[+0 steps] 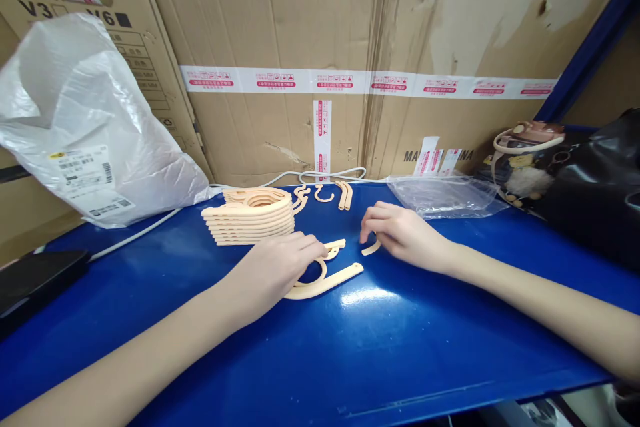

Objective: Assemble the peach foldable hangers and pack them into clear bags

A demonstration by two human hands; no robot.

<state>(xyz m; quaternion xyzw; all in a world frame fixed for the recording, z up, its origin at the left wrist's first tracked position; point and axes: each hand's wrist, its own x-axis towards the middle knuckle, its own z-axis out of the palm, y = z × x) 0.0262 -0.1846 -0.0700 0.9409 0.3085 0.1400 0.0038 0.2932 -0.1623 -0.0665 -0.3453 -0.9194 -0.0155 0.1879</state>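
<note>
My left hand (280,270) is closed over a cream plastic folding hanger (327,285) lying on the blue table. The hanger's ring and one long arm stick out past my fingers, and a short piece shows at my fingertips. To the right, just above the tabletop, my right hand (400,235) pinches a curved cream hanger hook (371,249); its upper part is hidden by the fingers. Behind my left hand stands a neat stack of hanger pieces (250,223). Further back lie a loose hook (325,195), several more hooks (301,197) and a pair of curved arms (344,195).
Large cardboard boxes (280,27) wall off the back of the blue table (310,367). A white plastic parcel bag (95,120) leans at left, near a black device (40,280). At right are a clear plastic bag (445,197), a strapped bottle (530,153) and a black bag (595,180).
</note>
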